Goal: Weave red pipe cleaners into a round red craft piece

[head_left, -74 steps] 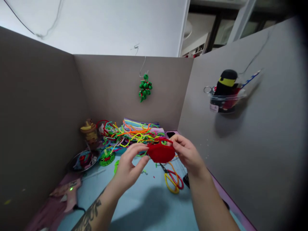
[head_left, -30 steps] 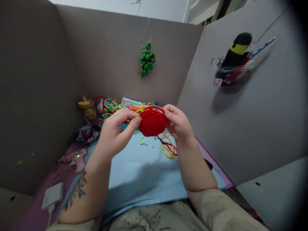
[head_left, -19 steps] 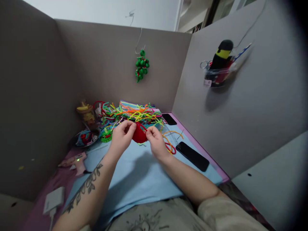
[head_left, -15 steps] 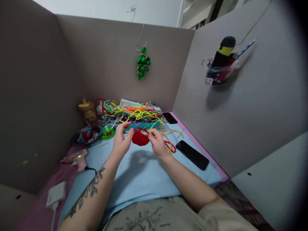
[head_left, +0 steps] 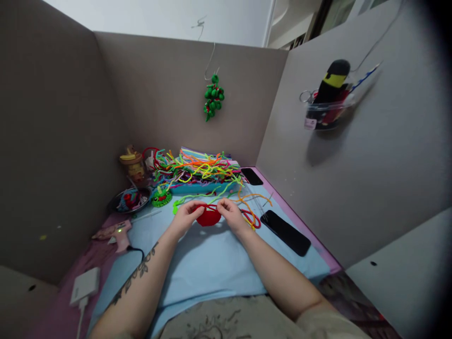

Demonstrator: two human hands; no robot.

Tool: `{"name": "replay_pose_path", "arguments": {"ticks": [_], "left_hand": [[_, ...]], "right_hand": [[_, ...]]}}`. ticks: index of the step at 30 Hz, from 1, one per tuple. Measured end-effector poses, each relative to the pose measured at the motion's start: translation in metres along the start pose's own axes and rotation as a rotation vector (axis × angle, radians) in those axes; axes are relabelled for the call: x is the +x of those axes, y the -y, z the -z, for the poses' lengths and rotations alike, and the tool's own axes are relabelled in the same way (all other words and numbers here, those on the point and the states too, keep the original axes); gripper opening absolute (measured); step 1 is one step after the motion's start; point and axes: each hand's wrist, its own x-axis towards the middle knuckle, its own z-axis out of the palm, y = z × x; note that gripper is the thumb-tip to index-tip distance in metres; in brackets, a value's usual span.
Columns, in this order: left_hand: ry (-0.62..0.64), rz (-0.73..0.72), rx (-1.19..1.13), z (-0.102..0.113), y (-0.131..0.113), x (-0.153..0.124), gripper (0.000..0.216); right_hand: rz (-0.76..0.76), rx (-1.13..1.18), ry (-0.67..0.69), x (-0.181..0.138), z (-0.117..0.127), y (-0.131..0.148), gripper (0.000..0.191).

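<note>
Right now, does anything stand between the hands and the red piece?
Nothing visible does: the left hand and right hand both pinch the red piece at its edges, above the blue cloth.

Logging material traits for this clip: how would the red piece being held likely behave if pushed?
Probably fairly stiff: the red piece shows a rounded outline between left hand and right hand. Likely light, being small and held only by its edges. Its matte surface suggests it might not slip easily.
</note>
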Motion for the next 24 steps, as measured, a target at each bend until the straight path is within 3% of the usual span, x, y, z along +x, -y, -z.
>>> {"name": "replay_pose_path", "arguments": {"ticks": [4, 9, 17, 24], "left_hand": [[0.008, -0.04, -0.019, 0.0, 0.0, -0.001, 0.043], [-0.136, -0.13, 0.044, -0.004, 0.006, -0.002, 0.028], [-0.118, -0.067, -0.039, -0.001, 0.009, 0.001, 0.031], [-0.244, -0.11, 0.038, 0.002, 0.016, 0.007, 0.032]], "right_hand": [[0.008, -0.047, -0.025, -0.002, -0.004, 0.002, 0.025], [-0.003, -0.006, -0.007, -0.006, -0.005, 0.007, 0.026], [-0.081, 0.171, -0.02, -0.002, -0.004, -0.005, 0.031], [-0.17, 0.31, 0.072, -0.004, -0.004, -0.002, 0.033]]}}
